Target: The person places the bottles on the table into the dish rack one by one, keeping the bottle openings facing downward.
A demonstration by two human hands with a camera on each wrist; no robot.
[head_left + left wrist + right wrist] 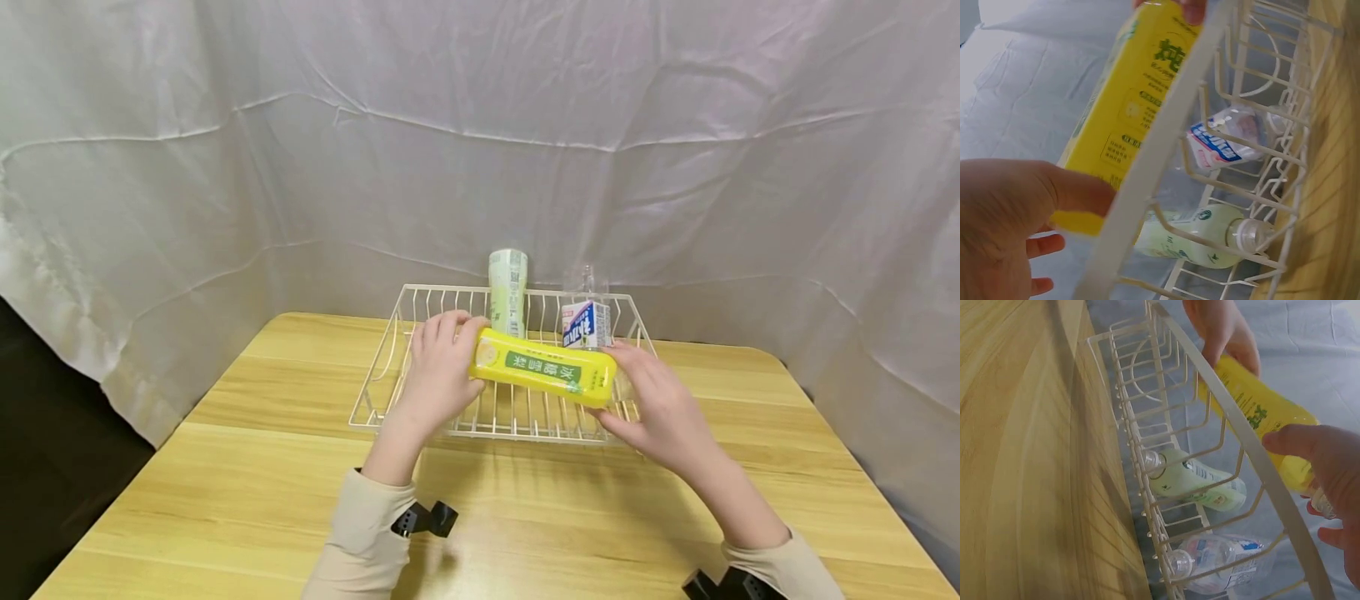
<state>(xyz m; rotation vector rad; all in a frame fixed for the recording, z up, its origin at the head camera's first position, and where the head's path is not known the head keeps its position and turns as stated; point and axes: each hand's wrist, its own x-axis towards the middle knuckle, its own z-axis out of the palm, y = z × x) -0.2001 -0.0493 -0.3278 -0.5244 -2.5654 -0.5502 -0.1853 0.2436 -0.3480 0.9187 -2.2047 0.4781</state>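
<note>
Both hands hold a yellow drink bottle (543,367) sideways above a white wire rack (1166,137). My left hand (438,371) grips the base end, thumb along its near side. The capped end is in my right hand (660,412); its clear cap (1322,503) shows beside the fingers in the right wrist view. Inside the rack, a pale green bottle (508,287) stands upside down, cap lowest. To its right a clear bottle (1213,562) with a blue, white and pink label is also cap-down, partly behind the yellow bottle in the head view.
The rack sits on a wooden table (262,467) toward its far edge. Behind it and at both sides hangs a grey-white cloth (450,192). Black cameras are strapped at the left wrist (423,518) and right wrist (731,583).
</note>
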